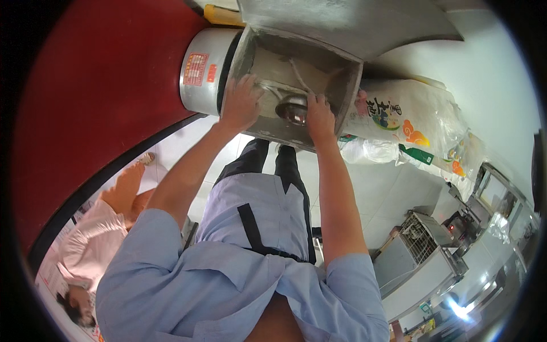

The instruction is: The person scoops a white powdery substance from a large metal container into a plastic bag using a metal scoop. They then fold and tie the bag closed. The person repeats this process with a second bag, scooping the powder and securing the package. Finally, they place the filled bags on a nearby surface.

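Observation:
Before me is an open rectangular metal bin (348,98) with dull, pale-coated walls. My left hand (242,104) reaches over its left side, fingers bent and slightly blurred; whether they grip anything is unclear. A shiny round metal bowl or ladle head (295,112) is inside the bin's outline. My right hand (320,117) has curled fingers against its right side and hides part of it. One thin pale rod (300,76) slants down to the right hand's fingertips. Another pale curved strip (271,89) runs between my left hand and the bowl.
A steel drum (198,72) with red labels stands left of the bin, beside a red panel (107,77). A raised metal sheet (333,25) rises behind. Printed white sacks (397,111) lie at right. A person in a light top (94,243) is at lower left; a wire rack (421,239) stands lower right.

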